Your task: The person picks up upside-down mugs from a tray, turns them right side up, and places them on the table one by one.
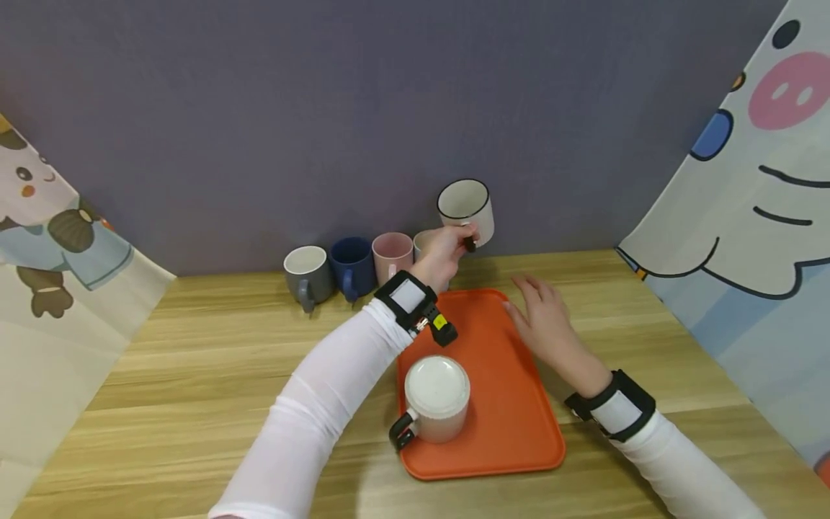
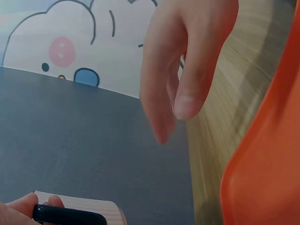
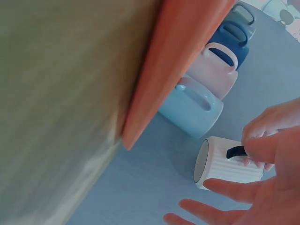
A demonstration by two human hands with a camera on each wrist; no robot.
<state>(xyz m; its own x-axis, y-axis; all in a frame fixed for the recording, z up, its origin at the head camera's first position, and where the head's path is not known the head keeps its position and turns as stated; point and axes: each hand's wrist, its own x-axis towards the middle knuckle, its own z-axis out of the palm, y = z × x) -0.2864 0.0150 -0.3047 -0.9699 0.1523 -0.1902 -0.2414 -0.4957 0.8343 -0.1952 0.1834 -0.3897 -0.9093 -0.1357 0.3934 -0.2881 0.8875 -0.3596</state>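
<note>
While the left hand (image 1: pixel 447 252) is raised above the far edge of the desk (image 1: pixel 214 375), its fingers pinch the black handle of a white ribbed mug (image 1: pixel 467 209) with a dark rim, holding it in the air in front of the grey backdrop (image 1: pixel 324 108), mouth tilted toward the camera. The right-wrist view confirms the grip: fingers are curled about the black handle, and the mug lies on its side in that frame.

Right hand (image 1: pixel 547 324): open, fingers straight and slightly spread, palm down over the far right edge of the orange tray (image 1: pixel 512 404). Whether it touches the tray cannot be told.

On the near part of the tray stands a second white mug (image 1: pixel 436 398) with a black handle, turned upside down.

Along the far edge of the desk, against the backdrop, stands a row of mugs: a grey mug (image 1: pixel 308 274), a dark blue mug (image 1: pixel 352 268), a pink mug (image 1: pixel 392 256) and a light blue mug (image 3: pixel 192 105), the last largely hidden behind the left hand in the head view. Cartoon-printed cloths (image 1: pixel 746 180) hang at both sides.
</note>
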